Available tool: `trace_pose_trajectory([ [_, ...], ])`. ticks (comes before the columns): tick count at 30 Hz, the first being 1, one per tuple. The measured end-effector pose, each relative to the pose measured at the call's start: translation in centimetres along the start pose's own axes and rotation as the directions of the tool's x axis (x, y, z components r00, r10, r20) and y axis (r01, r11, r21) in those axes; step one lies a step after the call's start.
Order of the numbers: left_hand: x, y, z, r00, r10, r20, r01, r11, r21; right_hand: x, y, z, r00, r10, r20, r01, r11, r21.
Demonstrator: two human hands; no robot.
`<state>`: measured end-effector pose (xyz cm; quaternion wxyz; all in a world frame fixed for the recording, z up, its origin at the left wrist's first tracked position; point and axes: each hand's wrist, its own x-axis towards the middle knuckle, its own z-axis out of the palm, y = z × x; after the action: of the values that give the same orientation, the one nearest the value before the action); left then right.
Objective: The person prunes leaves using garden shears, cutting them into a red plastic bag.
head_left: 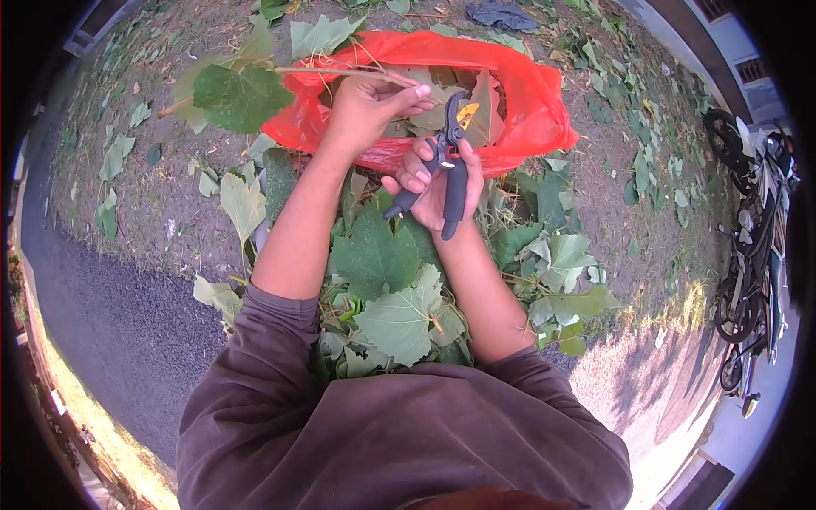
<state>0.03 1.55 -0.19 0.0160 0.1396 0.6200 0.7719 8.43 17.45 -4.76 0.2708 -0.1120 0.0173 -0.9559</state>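
My left hand [370, 106] is closed around a thin leafy vine stem [331, 71], which stretches out to the left with broad green leaves [242, 95] on it. In my right hand [446, 183] I grip a pair of pruning shears [449, 157] by the dark handles. Their curved blades point up, apart from the stem. Both hands are over the near side of an open red plastic bag [535, 102]. Inside the bag lie several cut leaves [486, 106], and a small yellow piece [467, 115] shows behind the blades.
A heap of large green leaves [378, 255] lies between my forearms, against my body. Loose leaves litter the dirt ground [195, 170]. A dark cloth-like scrap [501, 15] lies beyond the bag. Motorcycles [752, 246] stand at the right; paving [110, 314] lies at the left.
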Motion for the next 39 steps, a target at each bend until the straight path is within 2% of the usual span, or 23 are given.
trace_pose_trajectory([
  [2,0.1,0.2,0.2,0.995,-0.079,-0.066,0.079,0.997,-0.004,0.2,-0.3,-0.6,0.999,0.034,0.001,-0.034,0.999,-0.002],
  [3,0.1,0.0,0.2,0.993,-0.079,-0.086,0.076,0.996,-0.034,0.2,-0.2,0.6,0.994,0.028,-0.107,-0.033,0.999,-0.041],
  [6,0.2,-0.5,0.1,0.986,-0.095,-0.136,0.085,0.993,-0.081,0.7,-0.5,-0.8,0.995,0.099,-0.007,-0.099,0.994,0.041],
  [7,0.3,-0.5,0.0,0.985,-0.084,-0.15,0.073,0.994,-0.076,0.5,-0.3,-0.2,0.989,0.06,-0.133,-0.068,0.996,-0.058],
  [11,0.4,-0.7,-0.3,0.985,-0.088,-0.145,0.087,0.996,-0.016,0.3,0.2,-0.7,0.983,0.04,-0.18,-0.06,0.992,-0.107],
  [13,0.7,-0.6,-0.7,0.985,-0.045,-0.169,0.038,0.998,-0.048,0.5,0.1,0.3,0.964,-0.066,-0.257,0.038,0.993,-0.115],
  [14,0.8,-0.6,-1.1,0.984,-0.044,-0.171,0.036,0.998,-0.048,0.5,0.1,0.5,0.965,-0.064,-0.256,0.035,0.993,-0.115],
  [16,0.7,-0.3,-1.8,0.988,-0.063,-0.143,0.058,0.998,-0.039,0.4,0.0,0.7,0.987,-0.049,-0.154,0.022,0.984,-0.174],
  [17,0.8,-0.3,-2.0,0.988,-0.065,-0.142,0.06,0.997,-0.04,0.5,0.2,0.2,0.993,-0.037,-0.115,0.008,0.969,-0.249],
  [21,0.5,0.0,-1.8,0.991,-0.109,-0.072,0.106,0.994,-0.035,0.6,1.0,0.0,0.992,0.001,-0.123,-0.048,0.925,-0.378],
  [25,0.3,0.5,-1.7,0.989,-0.146,-0.02,0.147,0.989,0.013,0.4,0.5,-0.3,0.997,0.048,-0.06,-0.064,0.956,-0.286],
  [27,0.5,0.6,-1.9,0.987,-0.159,-0.018,0.158,0.987,-0.037,0.0,0.4,-0.2,0.993,0.115,0.003,-0.112,0.974,-0.197],
  [30,0.4,0.3,-2.3,0.986,-0.167,-0.012,0.165,0.983,-0.081,-0.1,0.2,-0.4,0.988,0.152,0.012,-0.147,0.966,-0.212],
  [32,0.3,0.2,-2.6,0.993,-0.097,0.067,0.101,0.992,-0.069,-0.2,0.0,-0.4,0.986,0.168,-0.003,-0.166,0.97,-0.179],
  [34,0.4,-0.1,-3.3,0.991,-0.089,0.101,0.101,0.988,-0.113,-0.1,-0.2,-0.1,0.971,0.229,0.063,-0.213,0.958,-0.194],
  [36,0.6,-0.5,-3.8,0.987,-0.026,0.159,0.048,0.989,-0.139,-0.5,0.0,0.0,0.975,0.223,0.02,-0.213,0.952,-0.22],
  [39,1.1,-1.9,-4.6,0.989,-0.046,0.14,0.068,0.986,-0.154,-0.4,0.0,-0.1,0.984,0.174,-0.033,-0.177,0.954,-0.241],
])
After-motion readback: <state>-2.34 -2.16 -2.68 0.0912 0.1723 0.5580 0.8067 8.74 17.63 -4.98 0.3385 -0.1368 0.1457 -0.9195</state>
